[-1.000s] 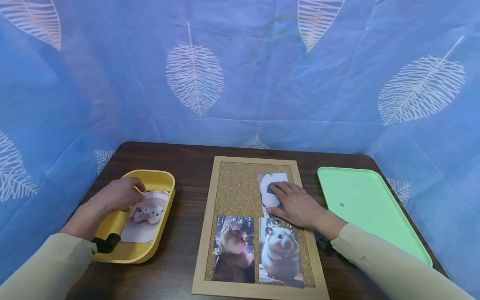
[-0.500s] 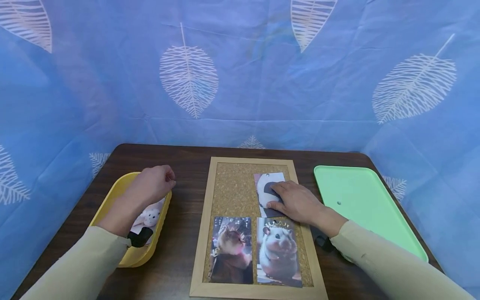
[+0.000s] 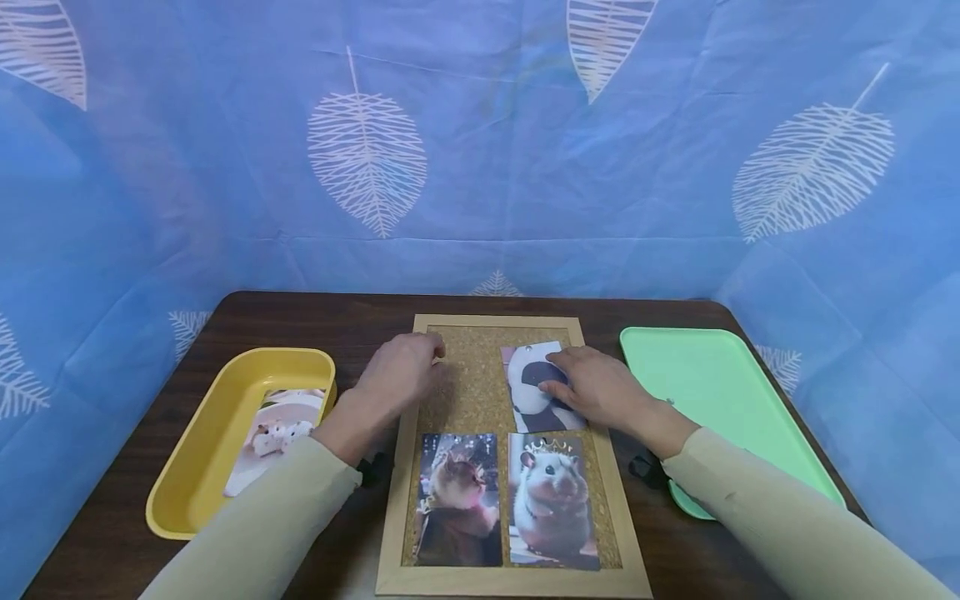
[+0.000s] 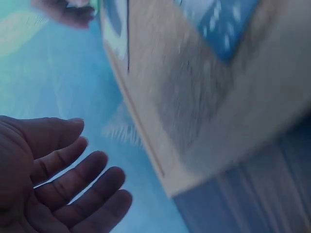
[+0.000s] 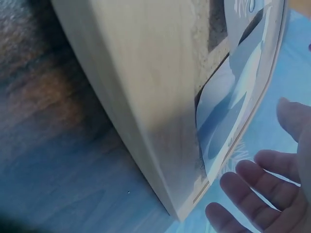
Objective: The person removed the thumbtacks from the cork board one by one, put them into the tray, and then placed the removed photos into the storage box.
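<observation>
My left hand [image 3: 399, 372] is above the left frame edge of a corkboard [image 3: 468, 367], and its fingers [image 4: 80, 180] are loosely bent with nothing between them in the left wrist view. At the board's upper right, my right hand [image 3: 602, 389] overlaps a photo [image 3: 528, 390] of a white-and-dark-grey animal; part of that picture is hidden. The right wrist view has the fingers [image 5: 248, 194] spread and relaxed beside this slightly tilted photo. Lower on the board lie a dark photo of a hamster-like animal [image 3: 459, 500] and a photo of a crowned white hamster [image 3: 553, 504].
A yellow tray [image 3: 168, 492] at the left has a photo [image 3: 277, 429] in it, partly covered by my left sleeve. On the right lies a light green tray [image 3: 720, 392]. A blue leaf-patterned cloth [image 3: 480, 167] hangs behind the dark wooden table [image 3: 360, 321].
My left hand has gone from the yellow tray rightwards to the corkboard. The right hand stays by the upper photo, which has turned a little. The head view has shifted slightly.
</observation>
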Demonstrator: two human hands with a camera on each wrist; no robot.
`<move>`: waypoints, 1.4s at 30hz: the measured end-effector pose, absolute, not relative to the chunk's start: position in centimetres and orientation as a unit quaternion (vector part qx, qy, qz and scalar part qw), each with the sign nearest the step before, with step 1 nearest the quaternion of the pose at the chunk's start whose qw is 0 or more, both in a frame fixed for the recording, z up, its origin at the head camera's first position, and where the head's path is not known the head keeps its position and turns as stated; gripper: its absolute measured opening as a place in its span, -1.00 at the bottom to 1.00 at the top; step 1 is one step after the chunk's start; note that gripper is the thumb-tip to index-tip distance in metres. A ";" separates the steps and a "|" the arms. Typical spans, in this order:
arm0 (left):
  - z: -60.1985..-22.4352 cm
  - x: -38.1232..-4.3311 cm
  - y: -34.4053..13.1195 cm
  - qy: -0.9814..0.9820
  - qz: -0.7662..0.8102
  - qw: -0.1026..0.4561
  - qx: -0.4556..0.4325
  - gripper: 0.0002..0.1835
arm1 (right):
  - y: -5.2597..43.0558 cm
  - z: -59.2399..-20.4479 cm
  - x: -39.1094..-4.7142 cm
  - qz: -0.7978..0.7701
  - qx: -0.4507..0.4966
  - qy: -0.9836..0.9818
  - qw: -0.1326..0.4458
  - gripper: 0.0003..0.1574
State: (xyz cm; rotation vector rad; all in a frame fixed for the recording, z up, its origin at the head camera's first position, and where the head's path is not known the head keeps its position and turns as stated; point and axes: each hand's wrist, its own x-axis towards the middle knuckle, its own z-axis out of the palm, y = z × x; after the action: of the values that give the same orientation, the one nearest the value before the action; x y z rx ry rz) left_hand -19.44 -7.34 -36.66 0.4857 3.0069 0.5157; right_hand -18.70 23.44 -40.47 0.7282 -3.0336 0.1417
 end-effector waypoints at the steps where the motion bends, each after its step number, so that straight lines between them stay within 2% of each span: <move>1: -37.0 -19.5 -6.7 0.971 0.166 0.022 0.170 -0.79 | 23.5 -40.5 -18.7 0.042 0.232 -0.972 0.007 -0.29; 7: -39.0 -20.1 -3.5 0.952 0.114 -0.007 0.283 -0.81 | 24.0 -40.9 -18.6 0.028 0.225 -0.974 -0.006 -0.30; 13: -40.4 -20.9 -1.5 0.935 0.015 -0.002 0.353 -0.62 | 24.4 -41.6 -18.3 0.032 0.222 -0.974 -0.018 -0.28; 23: -41.6 -21.3 0.1 0.926 -0.059 0.022 0.372 -0.24 | 24.7 -42.2 -18.1 0.028 0.222 -0.975 -0.018 -0.26; 37: -42.4 -20.8 0.5 0.914 -0.118 0.074 0.382 0.01 | 25.0 -41.9 -18.0 0.015 0.236 -0.972 -0.006 -0.29; 42: -42.6 -20.8 0.6 0.917 -0.103 0.099 0.373 0.06 | 25.0 -41.6 -18.8 0.008 0.256 -0.967 0.006 -0.40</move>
State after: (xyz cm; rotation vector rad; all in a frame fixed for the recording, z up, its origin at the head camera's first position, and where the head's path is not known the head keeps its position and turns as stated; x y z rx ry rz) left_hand -20.81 0.55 -42.62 1.1047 2.7109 -0.3046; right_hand -18.77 25.02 -41.61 0.8021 -3.0258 0.0243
